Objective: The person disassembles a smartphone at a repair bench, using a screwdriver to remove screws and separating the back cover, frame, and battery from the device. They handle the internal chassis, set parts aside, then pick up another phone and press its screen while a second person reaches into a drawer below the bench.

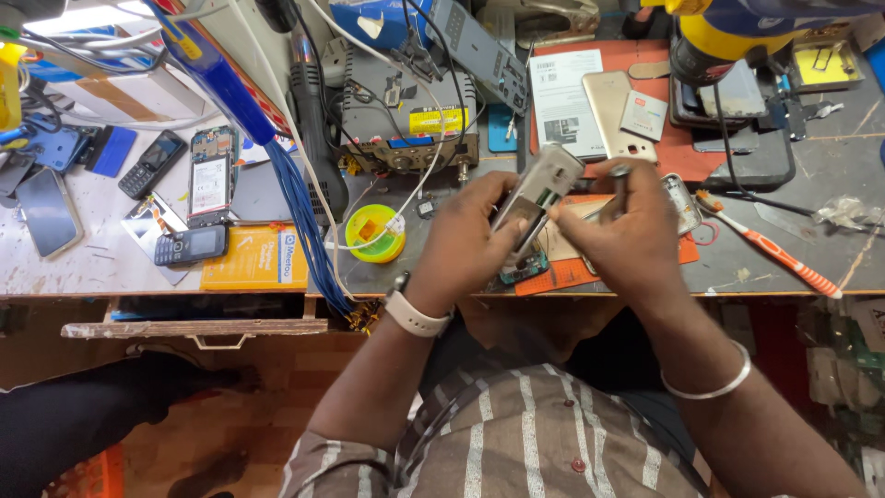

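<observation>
- your left hand [461, 244] is wrapped around a small opened phone [539, 194], a slim rectangular body with a pale plastic shell, held tilted above the front edge of the worktop [830, 221]; fingers curl behind it, thumb on its near side.
- your right hand [627, 231] is closed in a pinch around a thin metal tool [616, 184], whose rounded end sticks up above the knuckles, just beside the phone.
- a white smooth watch band [415, 314] circles your left wrist; a plain metal bangle [710, 383] hangs on the right.
- under the hands lies an orange mat [562, 272], flat and matte, with a small circuit board [525, 269] on it.
- to the left of your left hand sits a round yellow-green spool [373, 232] of solder wire.
- to the right lies a toothbrush [770, 249] with an orange and white handle, well apart from the hands.
- a bundle of blue wires [304, 221] drapes over the worktop's scuffed edge.
- two dark keypad phones [189, 244] lie far left.
</observation>
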Motion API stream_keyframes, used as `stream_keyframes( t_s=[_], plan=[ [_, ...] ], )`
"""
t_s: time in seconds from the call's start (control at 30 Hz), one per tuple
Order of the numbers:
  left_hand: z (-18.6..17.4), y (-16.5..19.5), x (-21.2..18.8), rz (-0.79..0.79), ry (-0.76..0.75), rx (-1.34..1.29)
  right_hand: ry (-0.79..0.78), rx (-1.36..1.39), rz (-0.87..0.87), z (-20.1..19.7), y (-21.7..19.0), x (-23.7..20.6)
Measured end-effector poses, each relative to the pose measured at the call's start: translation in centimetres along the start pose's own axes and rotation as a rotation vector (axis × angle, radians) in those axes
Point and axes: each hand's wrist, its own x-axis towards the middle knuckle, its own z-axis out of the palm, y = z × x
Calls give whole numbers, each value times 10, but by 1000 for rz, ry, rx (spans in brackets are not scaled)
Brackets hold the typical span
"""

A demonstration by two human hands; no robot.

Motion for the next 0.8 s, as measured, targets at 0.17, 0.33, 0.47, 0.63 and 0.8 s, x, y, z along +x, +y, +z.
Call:
stream_keyframes(
  t_s=[0.17,0.33,0.47,0.63,0.8],
  plan=[
    [23,-33,16,-98,-145,-616,54,21,38,-19,19,16],
    [81,-50,20,-388,-109,-1320,135,-261,-443,-52,41,9],
    [97,-60,20,-323,-118,-1432,72,-104,-349,-67,44,3],
    [113,-75,26,-328,-261,-1759,14,169,-352,-58,48,10],
    [120,-83,22,-339,-299,-1715,-7,105,-373,-46,57,11]
  ],
)
